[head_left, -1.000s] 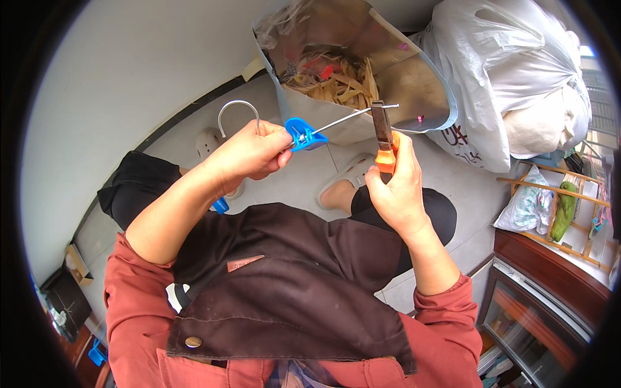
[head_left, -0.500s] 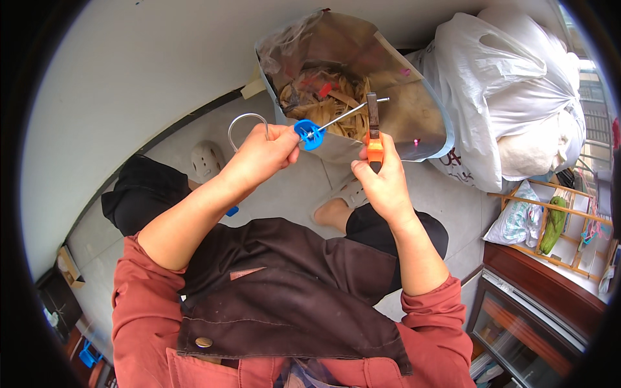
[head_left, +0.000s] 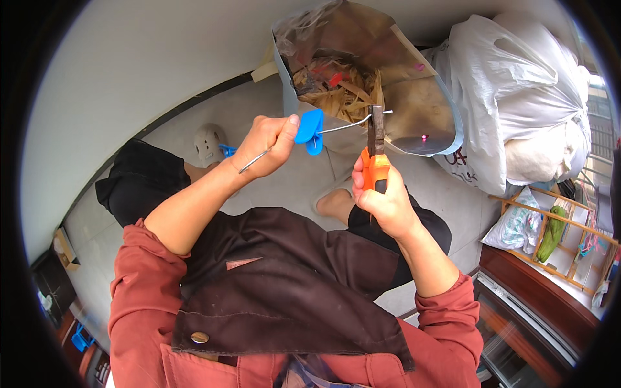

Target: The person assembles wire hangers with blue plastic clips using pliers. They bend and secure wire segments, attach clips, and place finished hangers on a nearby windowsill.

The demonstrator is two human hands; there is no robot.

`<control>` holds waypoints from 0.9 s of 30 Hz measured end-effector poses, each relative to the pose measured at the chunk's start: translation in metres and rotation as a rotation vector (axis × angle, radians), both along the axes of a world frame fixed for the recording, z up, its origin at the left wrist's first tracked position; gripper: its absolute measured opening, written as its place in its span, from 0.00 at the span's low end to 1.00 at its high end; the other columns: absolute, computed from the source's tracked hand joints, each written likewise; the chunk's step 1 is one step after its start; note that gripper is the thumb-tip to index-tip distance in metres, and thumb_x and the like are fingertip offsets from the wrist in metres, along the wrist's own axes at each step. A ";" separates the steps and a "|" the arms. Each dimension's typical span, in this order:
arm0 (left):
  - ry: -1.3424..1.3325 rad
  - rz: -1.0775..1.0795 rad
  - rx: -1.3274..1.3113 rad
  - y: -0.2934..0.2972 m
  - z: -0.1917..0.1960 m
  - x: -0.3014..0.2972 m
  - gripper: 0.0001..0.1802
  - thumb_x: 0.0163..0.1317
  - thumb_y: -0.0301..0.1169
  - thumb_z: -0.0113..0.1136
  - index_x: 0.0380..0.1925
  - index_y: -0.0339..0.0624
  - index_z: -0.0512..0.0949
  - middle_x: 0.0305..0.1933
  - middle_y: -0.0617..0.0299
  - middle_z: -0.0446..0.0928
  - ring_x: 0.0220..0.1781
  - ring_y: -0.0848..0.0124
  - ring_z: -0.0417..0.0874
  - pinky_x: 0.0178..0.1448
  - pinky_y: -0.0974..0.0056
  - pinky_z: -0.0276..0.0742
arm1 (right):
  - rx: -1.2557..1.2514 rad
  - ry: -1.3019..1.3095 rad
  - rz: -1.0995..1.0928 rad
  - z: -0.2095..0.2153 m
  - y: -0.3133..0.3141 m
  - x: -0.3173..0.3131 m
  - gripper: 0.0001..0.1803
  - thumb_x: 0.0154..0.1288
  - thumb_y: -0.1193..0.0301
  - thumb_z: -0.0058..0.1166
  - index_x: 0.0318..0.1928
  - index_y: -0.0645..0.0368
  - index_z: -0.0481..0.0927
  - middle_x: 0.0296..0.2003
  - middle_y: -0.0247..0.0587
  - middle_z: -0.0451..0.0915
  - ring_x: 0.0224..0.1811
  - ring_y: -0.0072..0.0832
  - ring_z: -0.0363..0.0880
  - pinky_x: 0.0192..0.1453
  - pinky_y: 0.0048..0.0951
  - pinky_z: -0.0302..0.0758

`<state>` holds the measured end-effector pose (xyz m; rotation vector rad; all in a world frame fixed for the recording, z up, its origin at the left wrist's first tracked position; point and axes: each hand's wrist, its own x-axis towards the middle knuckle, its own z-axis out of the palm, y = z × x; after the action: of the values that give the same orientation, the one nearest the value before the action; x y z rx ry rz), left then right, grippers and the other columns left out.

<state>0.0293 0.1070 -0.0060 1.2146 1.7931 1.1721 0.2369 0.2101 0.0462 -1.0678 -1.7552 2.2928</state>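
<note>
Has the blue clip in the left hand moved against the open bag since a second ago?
Cannot tell: the head camera itself shifted. The blue clip sits just below the open bag, as before.

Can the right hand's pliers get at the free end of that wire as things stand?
Probably yes: the pliers in the right hand already meet the wire near its end, with nothing between; the left hand holds the blue clip.
</note>
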 end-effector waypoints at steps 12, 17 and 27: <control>-0.095 -0.064 0.220 -0.003 -0.030 -0.015 0.22 0.66 0.37 0.37 0.15 0.34 0.64 0.13 0.53 0.62 0.16 0.63 0.61 0.24 0.61 0.61 | -0.753 0.293 -0.035 0.026 -0.036 -0.019 0.24 0.39 0.75 0.49 0.44 0.57 0.66 0.31 0.36 0.65 0.29 0.26 0.64 0.34 0.29 0.65; 0.110 0.035 0.484 0.004 -0.028 0.000 0.21 0.65 0.37 0.37 0.16 0.35 0.64 0.14 0.57 0.65 0.16 0.68 0.63 0.24 0.65 0.63 | -0.900 0.567 0.000 0.036 -0.054 -0.031 0.26 0.37 0.74 0.49 0.44 0.57 0.66 0.31 0.36 0.64 0.28 0.26 0.64 0.34 0.28 0.65; -0.314 0.056 0.196 0.001 0.005 0.023 0.27 0.68 0.45 0.35 0.13 0.40 0.61 0.13 0.68 0.58 0.19 0.77 0.56 0.25 0.69 0.55 | -0.739 0.611 -0.009 0.039 -0.051 -0.023 0.23 0.41 0.72 0.50 0.44 0.58 0.66 0.31 0.37 0.65 0.28 0.27 0.65 0.33 0.30 0.66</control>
<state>0.0520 0.1077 -0.0015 1.0242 1.5137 1.5082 0.2136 0.1593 0.0848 -0.3069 -0.6911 2.8933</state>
